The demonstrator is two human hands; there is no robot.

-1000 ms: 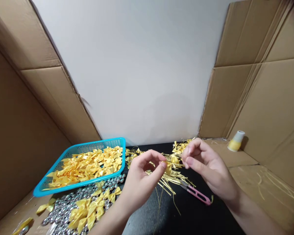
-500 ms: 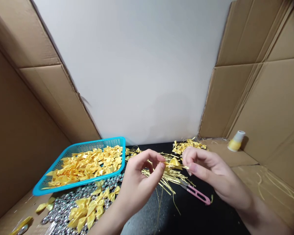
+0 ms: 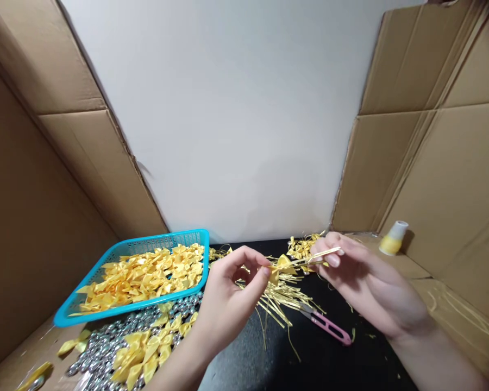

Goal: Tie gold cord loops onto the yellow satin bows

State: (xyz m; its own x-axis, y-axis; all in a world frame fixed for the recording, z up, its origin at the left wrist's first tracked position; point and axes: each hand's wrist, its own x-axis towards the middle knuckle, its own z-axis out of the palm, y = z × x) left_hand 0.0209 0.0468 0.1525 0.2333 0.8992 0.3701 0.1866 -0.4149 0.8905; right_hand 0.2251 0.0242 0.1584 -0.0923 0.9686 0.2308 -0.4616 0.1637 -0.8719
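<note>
My left hand (image 3: 234,298) pinches one end of a small yellow ribbon bow (image 3: 284,264) between thumb and forefinger. From the bow a thin gold strip (image 3: 324,254) runs right to my right hand (image 3: 358,277), whose fingers are closed on it, its pale end sticking out past the fingertips. Both hands hover above a loose pile of gold strips (image 3: 285,296) on the black tabletop (image 3: 264,358). Just below the pile lie pink-handled thread snips (image 3: 330,327), blades towards the strips. The bow's knot is too small to make out.
At left, a blue basket (image 3: 207,255) holds many yellow bows. Silver beads (image 3: 98,347) and more bows (image 3: 140,355) lie before it. Finished-looking bows (image 3: 301,247) are heaped behind my right hand. A yellow thread spool (image 3: 393,239) stands at right; cardboard walls (image 3: 403,163) flank the space.
My right hand has moved right and slightly up and turned over, drawing the gold strip out from the bow. The bow has tilted, while my left hand stays nearly in place.
</note>
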